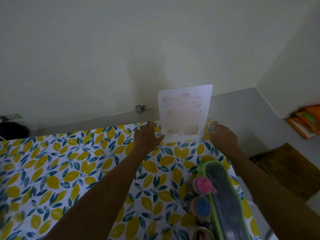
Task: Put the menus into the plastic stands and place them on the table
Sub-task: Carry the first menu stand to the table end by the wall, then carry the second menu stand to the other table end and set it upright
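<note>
While both hands flank it, the menu [184, 112] stands upright in its stand [181, 138].

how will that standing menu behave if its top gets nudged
The menu stands tall on a narrow foot at the table's far edge, so it likely tips easily. It looks thin, probably light. Both hands, left and right, flank it.

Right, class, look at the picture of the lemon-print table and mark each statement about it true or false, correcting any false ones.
1. The menu stands upright at the table's far edge. True.
2. The left hand and right hand are on either side of the menu. True.
3. The tablecloth is plain red. False: it has yellow lemons and leaves.
4. The green-rimmed container sits left of both arms. False: it sits on the right.
</note>
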`<state>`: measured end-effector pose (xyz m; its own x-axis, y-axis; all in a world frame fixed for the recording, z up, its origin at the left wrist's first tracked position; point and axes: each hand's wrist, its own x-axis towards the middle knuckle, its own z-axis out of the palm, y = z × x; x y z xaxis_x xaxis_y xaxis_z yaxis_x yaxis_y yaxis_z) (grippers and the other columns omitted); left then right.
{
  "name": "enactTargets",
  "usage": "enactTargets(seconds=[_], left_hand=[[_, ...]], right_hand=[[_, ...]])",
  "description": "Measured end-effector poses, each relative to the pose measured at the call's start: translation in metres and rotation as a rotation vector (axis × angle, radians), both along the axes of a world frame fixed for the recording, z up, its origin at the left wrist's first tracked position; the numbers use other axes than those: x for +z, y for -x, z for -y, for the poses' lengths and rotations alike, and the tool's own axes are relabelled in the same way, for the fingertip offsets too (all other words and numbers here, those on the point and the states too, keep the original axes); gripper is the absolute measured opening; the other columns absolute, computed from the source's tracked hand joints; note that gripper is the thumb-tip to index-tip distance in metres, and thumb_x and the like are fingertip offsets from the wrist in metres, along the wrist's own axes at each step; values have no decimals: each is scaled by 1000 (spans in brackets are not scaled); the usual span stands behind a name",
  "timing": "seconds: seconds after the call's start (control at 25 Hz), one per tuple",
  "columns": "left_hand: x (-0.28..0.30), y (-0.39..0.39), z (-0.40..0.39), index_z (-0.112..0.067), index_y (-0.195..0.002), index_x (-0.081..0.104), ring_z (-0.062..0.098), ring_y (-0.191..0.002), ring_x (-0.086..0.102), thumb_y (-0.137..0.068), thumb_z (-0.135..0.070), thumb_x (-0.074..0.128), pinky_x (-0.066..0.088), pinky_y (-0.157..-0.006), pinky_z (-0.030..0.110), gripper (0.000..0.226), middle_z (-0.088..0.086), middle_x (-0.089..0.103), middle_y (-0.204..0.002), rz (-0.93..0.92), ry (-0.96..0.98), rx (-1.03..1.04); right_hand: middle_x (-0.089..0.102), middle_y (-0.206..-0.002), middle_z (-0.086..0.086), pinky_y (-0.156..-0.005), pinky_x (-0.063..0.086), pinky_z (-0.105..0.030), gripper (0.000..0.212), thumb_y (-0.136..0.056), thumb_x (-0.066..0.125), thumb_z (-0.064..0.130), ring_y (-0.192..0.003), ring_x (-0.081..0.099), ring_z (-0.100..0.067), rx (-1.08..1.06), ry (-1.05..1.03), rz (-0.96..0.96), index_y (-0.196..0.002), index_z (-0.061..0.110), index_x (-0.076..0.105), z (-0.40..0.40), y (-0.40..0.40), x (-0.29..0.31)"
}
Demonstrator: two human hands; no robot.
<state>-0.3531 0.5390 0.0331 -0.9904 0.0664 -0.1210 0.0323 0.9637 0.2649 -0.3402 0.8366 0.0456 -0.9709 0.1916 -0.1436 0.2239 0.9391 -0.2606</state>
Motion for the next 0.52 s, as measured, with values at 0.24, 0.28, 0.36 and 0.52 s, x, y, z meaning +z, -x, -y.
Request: enactTargets(seconds=[0.24,0.28,0.36,0.52], left_hand=[[31,-60,33,-18,-135,49,31,-124,54,-81,-75,48,41,-103,50,79,7,56,-138,-58,66,-31],[36,-74,43,-19,-137,49,31,-126,53,-80,-76,48,38,-104,50,80,7,55,-140,-54,54,-26],[44,-105,69,-20,-133,51,31,-124,54,-79,-78,48,37,-104,48,79,6,58,-134,-71,28,-18],[58,-173,128,-18,-135,49,31,-124,54,-80,-76,51,40,-102,47,80,7,56,-135,-100,32,-5]], right_hand=[[61,-125,-11,-87,50,-49,59,-86,48,59,-112,59,-36,132,-83,68,-135,27,42,43,-48,41],[60,-126,-10,-88,51,-49,61,-86,47,61,-113,58,-36,157,-102,64,-135,26,42,58,-59,49],[60,-126,-11,-88,52,-48,62,-86,47,61,-114,56,-36,206,-120,40,-135,24,44,93,-84,62],[57,-130,-10,-88,52,-47,64,-88,44,59,-116,54,-35,303,-134,14,-141,24,39,172,-141,76]])
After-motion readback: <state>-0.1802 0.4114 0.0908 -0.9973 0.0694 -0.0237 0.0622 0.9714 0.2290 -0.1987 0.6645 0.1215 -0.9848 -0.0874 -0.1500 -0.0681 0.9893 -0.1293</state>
